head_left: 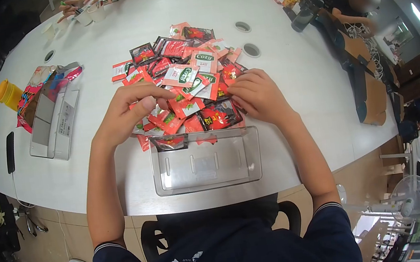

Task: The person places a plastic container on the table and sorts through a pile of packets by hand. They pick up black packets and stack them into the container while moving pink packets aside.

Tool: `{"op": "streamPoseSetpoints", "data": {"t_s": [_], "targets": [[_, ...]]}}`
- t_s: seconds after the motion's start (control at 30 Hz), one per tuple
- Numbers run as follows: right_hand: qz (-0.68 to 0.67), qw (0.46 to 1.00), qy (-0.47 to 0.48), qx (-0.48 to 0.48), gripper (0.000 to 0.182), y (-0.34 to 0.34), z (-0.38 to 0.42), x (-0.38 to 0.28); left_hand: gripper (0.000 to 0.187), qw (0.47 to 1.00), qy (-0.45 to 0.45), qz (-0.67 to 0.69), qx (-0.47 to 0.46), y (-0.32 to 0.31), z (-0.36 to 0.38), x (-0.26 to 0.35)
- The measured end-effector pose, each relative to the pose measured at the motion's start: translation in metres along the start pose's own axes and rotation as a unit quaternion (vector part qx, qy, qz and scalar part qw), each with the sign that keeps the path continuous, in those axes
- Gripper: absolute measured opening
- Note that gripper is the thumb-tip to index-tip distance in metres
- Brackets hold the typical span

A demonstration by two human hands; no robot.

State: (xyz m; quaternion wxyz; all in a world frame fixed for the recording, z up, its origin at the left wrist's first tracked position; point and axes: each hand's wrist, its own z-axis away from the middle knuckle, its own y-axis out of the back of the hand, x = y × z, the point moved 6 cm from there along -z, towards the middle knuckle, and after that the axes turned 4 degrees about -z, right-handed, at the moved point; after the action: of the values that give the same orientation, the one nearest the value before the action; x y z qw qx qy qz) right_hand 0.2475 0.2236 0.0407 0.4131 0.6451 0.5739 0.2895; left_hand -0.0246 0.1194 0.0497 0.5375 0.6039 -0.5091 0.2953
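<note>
A heap of small red, black and white sachets (181, 76) lies on the white table (138, 193). At the left side of the heap is my left hand (136, 111), its fingers curled over the sachets; what its fingertips hold, if anything, is hidden. My right hand (256, 96) rests at the heap's right edge with fingers bent onto the packets, and its fingertips are partly hidden too. Between my forearms, near the table's front edge, stands a clear plastic box (206, 160). A few sachets overlap its far rim.
On the left are another clear box (55, 122), a colourful bag (30, 96), a yellow cup (8, 94) and a black phone (10, 152). A person's hands hold items by white cups (83, 16) at the far left. Cardboard, cables and another person are at the right.
</note>
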Motion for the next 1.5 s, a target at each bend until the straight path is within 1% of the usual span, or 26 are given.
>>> {"op": "streamPoseSetpoints", "data": {"t_s": [0.1,0.13,0.2,0.3,0.33,0.43,0.47,0.5,0.57,0.67,0.7,0.73,0.8,0.83,0.87,0.9,0.97,1.0,1.07,1.2,1.23,1.3,1.33,1.43,1.47,1.5], "targets": [[-0.004,0.995,-0.035,0.097,0.014,0.028,0.001,0.006,0.068,1.0,0.001,0.03,-0.002,0.003,0.0,0.002],[-0.047,0.984,-0.098,0.14,0.013,0.038,0.003,0.013,0.058,0.999,-0.006,0.038,0.021,0.005,0.0,0.004],[-0.132,0.94,-0.224,0.222,0.012,0.055,0.009,0.022,0.039,0.996,-0.02,0.055,0.066,0.008,-0.001,0.009],[-0.332,0.846,-0.359,0.213,0.018,0.073,-0.001,0.014,0.034,0.988,-0.008,0.063,0.137,0.007,-0.002,0.018],[-0.352,0.84,-0.355,0.211,0.022,0.079,-0.01,0.002,0.038,0.991,-0.011,0.065,0.116,0.002,-0.004,0.026],[-0.387,0.818,-0.386,0.177,0.021,0.085,-0.033,-0.035,0.051,0.995,-0.005,0.088,0.056,-0.021,-0.002,0.052],[-0.421,0.813,-0.357,0.182,0.02,0.082,-0.041,-0.047,0.054,0.993,0.003,0.108,0.037,-0.032,0.0,0.06],[-0.439,0.808,-0.356,0.167,0.019,0.078,-0.048,-0.06,0.058,0.991,0.013,0.128,0.018,-0.04,0.001,0.066],[-0.473,0.796,-0.353,0.136,0.018,0.079,-0.062,-0.086,0.057,0.975,0.026,0.218,-0.019,-0.051,0.004,0.065],[-0.548,0.757,-0.338,0.105,0.017,0.085,-0.073,-0.107,0.058,0.949,-0.006,0.309,-0.063,-0.053,0.011,0.069],[-0.535,0.777,-0.315,0.108,0.016,0.085,-0.075,-0.11,0.058,0.94,-0.025,0.333,-0.075,-0.053,0.013,0.07],[-0.52,0.795,-0.292,0.11,0.016,0.083,-0.078,-0.113,0.055,0.909,-0.003,0.409,-0.077,-0.055,0.019,0.061],[-0.469,0.84,-0.247,0.118,0.014,0.084,-0.082,-0.118,0.054,0.844,-0.013,0.518,-0.135,-0.06,0.021,0.068],[-0.389,0.888,-0.211,0.124,0.016,0.087,-0.083,-0.12,0.053,0.804,-0.017,0.571,-0.164,-0.063,0.023,0.076],[-0.305,0.927,-0.175,0.128,0.018,0.089,-0.084,-0.122,0.052,0.786,0.011,0.603,-0.132,-0.063,0.026,0.081],[-0.218,0.958,-0.135,0.131,0.021,0.092,-0.087,-0.125,0.052,0.836,0.019,0.535,-0.117,-0.061,0.027,0.079],[-0.216,0.955,-0.136,0.15,0.027,0.096,-0.089,-0.12,0.052,0.918,0.037,0.387,-0.084,-0.057,0.031,0.074],[-0.217,0.953,-0.137,0.159,0.031,0.098,-0.09,-0.118,0.051,0.917,0.055,0.382,-0.096,-0.059,0.029,0.074],[-0.207,0.954,-0.149,0.156,0.034,0.108,-0.095,-0.115,0.048,0.944,0.05,0.312,-0.091,-0.056,0.03,0.077],[-0.2,0.971,-0.057,0.114,0.029,0.094,-0.09,-0.115,0.046,0.978,0.028,0.2,-0.047,-0.052,0.031,0.08],[-0.193,0.974,-0.042,0.11,0.027,0.09,-0.088,-0.118,0.048,0.992,0.011,0.12,-0.025,-0.049,0.035,0.083],[-0.234,0.963,-0.082,0.103,0.02,0.08,-0.08,-0.115,0.053,0.998,-0.024,-0.047,0.014,-0.041,0.046,0.09],[-0.256,0.956,-0.107,0.099,0.018,0.074,-0.074,-0.112,0.063,0.985,-0.056,-0.143,0.073,-0.033,0.055,0.094],[-0.294,0.942,-0.148,0.06,0.014,0.045,-0.06,-0.109,0.072,0.971,-0.038,-0.162,0.174,-0.018,0.082,0.083],[-0.301,0.939,-0.158,0.042,0.012,0.035,-0.056,-0.109,0.084,0.965,-0.009,-0.193,0.177,-0.022,0.086,0.08],[-0.285,0.948,-0.136,0.033,0.011,0.028,-0.054,-0.112,0.086,0.963,0.009,-0.213,0.165,-0.027,0.087,0.073]]}}
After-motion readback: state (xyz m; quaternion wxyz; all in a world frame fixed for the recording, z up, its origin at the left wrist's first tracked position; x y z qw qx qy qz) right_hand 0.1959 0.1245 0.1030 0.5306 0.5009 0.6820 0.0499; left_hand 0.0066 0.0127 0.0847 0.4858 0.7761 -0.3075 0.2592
